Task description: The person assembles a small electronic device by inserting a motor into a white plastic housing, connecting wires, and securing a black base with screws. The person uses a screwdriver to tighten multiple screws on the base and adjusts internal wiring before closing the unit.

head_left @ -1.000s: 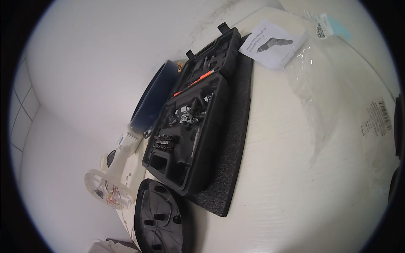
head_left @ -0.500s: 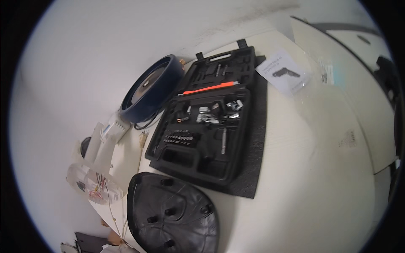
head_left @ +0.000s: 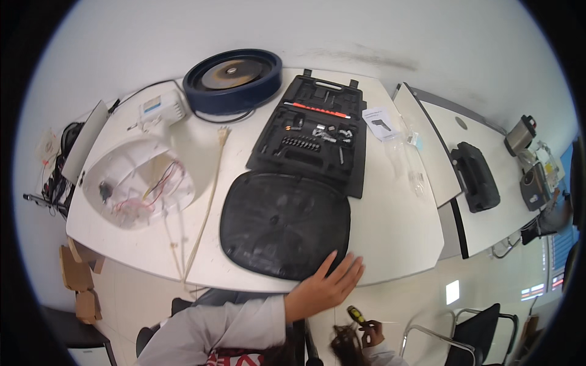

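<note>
A rounded black plastic cover (head_left: 284, 222) lies flat at the table's front edge. My left hand (head_left: 323, 290) reaches across to the cover's near right edge, fingers spread and touching it. Lower and to the right, beyond the table edge, my right hand (head_left: 372, 334) is closed around a yellow-and-black tool (head_left: 356, 314), which looks like a screwdriver; its lower part is hidden. Behind the cover an open black tool case (head_left: 259, 149) holds several bits, silver fittings and an orange strip. To its left sits a white plastic housing (head_left: 101, 161), open, with loose wires inside.
A dark blue round unit (head_left: 223, 100) with a metal disc stands at the back. A white box-shaped part (head_left: 162, 110) and a pale cord (head_left: 210, 204) lie left. A leaflet (head_left: 379, 124) and clear plastic wrap (head_left: 398, 155) are right. A black chair (head_left: 479, 335) stands lower right.
The view has levelled and pulled back, taking in more of the room. Both of my hands have come into sight, the left at the black cover, the right with the yellow-and-black tool.
</note>
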### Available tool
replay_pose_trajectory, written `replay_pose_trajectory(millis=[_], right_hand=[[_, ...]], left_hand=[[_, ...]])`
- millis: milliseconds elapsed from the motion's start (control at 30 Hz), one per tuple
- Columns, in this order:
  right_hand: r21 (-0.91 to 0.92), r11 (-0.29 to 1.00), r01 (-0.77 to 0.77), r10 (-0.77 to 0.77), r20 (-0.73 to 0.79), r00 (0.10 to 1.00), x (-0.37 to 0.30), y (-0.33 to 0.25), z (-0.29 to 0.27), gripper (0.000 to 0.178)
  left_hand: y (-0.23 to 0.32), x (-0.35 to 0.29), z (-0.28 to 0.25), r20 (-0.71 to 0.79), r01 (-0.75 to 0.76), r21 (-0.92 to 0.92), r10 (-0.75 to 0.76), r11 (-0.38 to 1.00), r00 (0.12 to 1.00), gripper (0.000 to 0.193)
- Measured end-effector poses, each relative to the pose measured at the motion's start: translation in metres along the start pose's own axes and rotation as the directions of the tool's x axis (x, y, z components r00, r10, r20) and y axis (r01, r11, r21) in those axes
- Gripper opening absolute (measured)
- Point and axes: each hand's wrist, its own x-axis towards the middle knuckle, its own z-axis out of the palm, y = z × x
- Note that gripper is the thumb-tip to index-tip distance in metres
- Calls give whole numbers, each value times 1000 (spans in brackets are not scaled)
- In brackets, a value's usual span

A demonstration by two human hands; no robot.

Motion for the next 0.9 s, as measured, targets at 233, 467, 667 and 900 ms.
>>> replay_pose_trajectory(millis=[233, 467, 667, 900], right_hand=[[-354, 925, 140, -300, -451, 840, 74, -122, -83, 16], [-520, 847, 108, -350, -393, 850, 212, -122, -99, 25], [-572, 818, -61, -188, -366, 911, 252, -147, -103, 26], [-644, 745, 175, -473, -325, 819, 220, -172, -78, 38]], left_hand=[[4, -22, -12, -224, 17, -387, -111, 922, 968, 47], [-12, -99, -76, -254, 162, -454, -301, 876, 919, 55], [-44, -165, -118, -384, 228, -453, -420, 862, 822, 50], [-109, -228, -135, -566, 355, -429, -553, 831, 612, 43]])
